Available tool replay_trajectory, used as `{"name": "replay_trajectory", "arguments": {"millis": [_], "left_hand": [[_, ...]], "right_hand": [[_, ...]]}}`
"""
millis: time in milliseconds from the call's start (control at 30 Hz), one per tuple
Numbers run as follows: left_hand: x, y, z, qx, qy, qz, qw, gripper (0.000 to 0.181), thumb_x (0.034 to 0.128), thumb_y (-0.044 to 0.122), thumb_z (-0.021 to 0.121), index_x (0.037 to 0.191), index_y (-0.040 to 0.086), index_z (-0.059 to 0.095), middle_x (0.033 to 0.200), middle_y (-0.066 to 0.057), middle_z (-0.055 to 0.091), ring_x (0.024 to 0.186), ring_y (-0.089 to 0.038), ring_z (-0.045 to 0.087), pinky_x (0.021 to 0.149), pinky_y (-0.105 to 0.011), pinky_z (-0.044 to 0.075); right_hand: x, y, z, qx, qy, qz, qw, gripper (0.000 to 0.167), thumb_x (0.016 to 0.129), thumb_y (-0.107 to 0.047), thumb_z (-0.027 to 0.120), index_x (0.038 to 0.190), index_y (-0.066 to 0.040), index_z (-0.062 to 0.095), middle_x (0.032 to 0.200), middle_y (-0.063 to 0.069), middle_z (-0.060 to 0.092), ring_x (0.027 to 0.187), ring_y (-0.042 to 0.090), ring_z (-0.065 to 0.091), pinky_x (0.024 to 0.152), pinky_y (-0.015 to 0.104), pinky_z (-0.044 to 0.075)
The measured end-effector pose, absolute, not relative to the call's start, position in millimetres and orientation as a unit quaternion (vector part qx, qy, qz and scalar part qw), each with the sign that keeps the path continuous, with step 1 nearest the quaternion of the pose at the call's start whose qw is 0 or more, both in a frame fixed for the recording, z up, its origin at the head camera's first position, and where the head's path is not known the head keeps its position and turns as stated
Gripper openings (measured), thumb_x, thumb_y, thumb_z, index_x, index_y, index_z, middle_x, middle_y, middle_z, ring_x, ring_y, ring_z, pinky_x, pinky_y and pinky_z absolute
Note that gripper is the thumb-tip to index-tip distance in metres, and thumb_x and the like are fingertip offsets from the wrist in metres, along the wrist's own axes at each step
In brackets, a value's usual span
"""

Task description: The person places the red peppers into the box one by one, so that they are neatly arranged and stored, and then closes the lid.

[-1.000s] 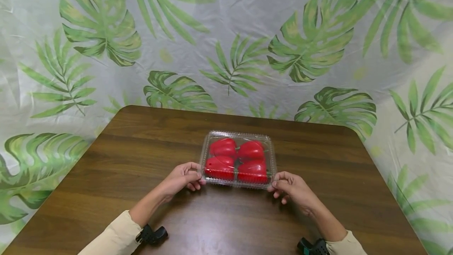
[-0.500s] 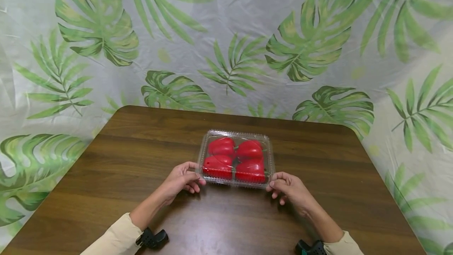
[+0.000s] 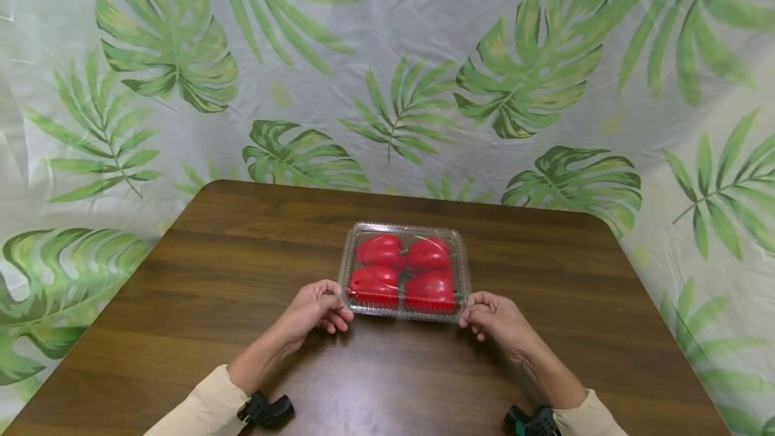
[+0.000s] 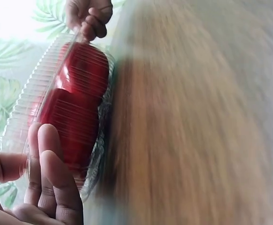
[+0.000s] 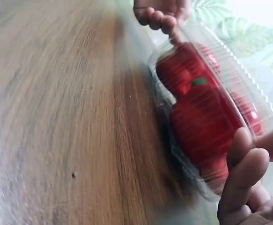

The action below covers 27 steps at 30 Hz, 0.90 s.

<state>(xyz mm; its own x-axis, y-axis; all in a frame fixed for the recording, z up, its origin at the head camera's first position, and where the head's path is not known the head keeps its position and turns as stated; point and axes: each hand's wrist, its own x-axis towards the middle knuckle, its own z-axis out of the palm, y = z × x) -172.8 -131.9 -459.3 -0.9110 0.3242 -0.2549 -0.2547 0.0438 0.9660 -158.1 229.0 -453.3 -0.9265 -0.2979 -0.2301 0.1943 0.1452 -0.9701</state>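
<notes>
A clear plastic clamshell box (image 3: 399,227) lies on the table with several red bell peppers (image 3: 379,251) in it. Its ribbed lid covers them. At the near left corner, my left hand (image 3: 316,308) pinches the rim between thumb and fingers. My right hand (image 3: 495,320) pinches the near right corner in the same way. In the left wrist view, the thumb and fingers of the left hand (image 4: 52,180) meet at the plastic edge. The right wrist view shows the right hand (image 5: 248,173) at the edge, with green beside the peppers (image 5: 202,119).
The brown wooden table (image 3: 242,241) extends around the box on every side. Behind it hangs a pale sheet (image 3: 424,32) printed with green leaves. A black device (image 3: 266,410) is strapped at the left wrist, another black device (image 3: 533,422) at the right.
The box stays almost where it was, both hands still at its near corners. The lower fingers of the right hand have drawn in slightly.
</notes>
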Motion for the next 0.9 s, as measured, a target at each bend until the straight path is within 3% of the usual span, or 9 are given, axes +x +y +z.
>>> {"name": "replay_trajectory", "arguments": {"millis": [267, 500, 767, 900], "left_hand": [[-172, -132, -459, 0.009, 0.682, 0.700, 0.211, 0.007, 0.0925, 0.006, 0.051, 0.099, 0.004, 0.049, 0.073, 0.002, 0.074, 0.061, -0.010, 0.070, 0.054, -0.020, 0.052], [-172, -138, -461, 0.018, 0.680, 0.698, 0.225, 0.009, 0.0951, 0.011, 0.055, 0.102, 0.008, 0.050, 0.077, 0.003, 0.075, 0.063, -0.010, 0.070, 0.059, -0.021, 0.054], [-169, -143, -460, 0.049, 0.690, 0.688, 0.218, 0.017, 0.0947, 0.013, 0.058, 0.107, 0.005, 0.051, 0.083, 0.003, 0.073, 0.065, -0.010, 0.067, 0.062, -0.022, 0.054], [-169, -147, -458, 0.060, 0.710, 0.669, 0.211, 0.026, 0.0959, 0.015, 0.058, 0.115, -0.001, 0.050, 0.087, 0.003, 0.072, 0.068, -0.010, 0.067, 0.065, -0.024, 0.055]], "right_hand": [[-157, 227, -454, -0.028, 0.720, -0.667, 0.189, 0.007, 0.095, -0.005, 0.057, 0.093, -0.011, 0.053, 0.076, -0.009, 0.070, 0.063, 0.002, 0.056, 0.058, 0.016, 0.051], [-155, 229, -453, -0.037, 0.703, -0.679, 0.210, 0.003, 0.099, -0.011, 0.055, 0.101, -0.009, 0.054, 0.085, -0.008, 0.070, 0.075, 0.004, 0.062, 0.068, 0.019, 0.056], [-156, 236, -451, -0.043, 0.731, -0.643, 0.226, 0.019, 0.100, -0.019, 0.058, 0.109, -0.004, 0.052, 0.090, -0.007, 0.069, 0.079, 0.008, 0.062, 0.074, 0.024, 0.057], [-156, 242, -448, -0.055, 0.763, -0.601, 0.232, 0.036, 0.103, -0.026, 0.053, 0.122, 0.004, 0.048, 0.098, 0.002, 0.069, 0.083, 0.013, 0.064, 0.076, 0.027, 0.058]]}}
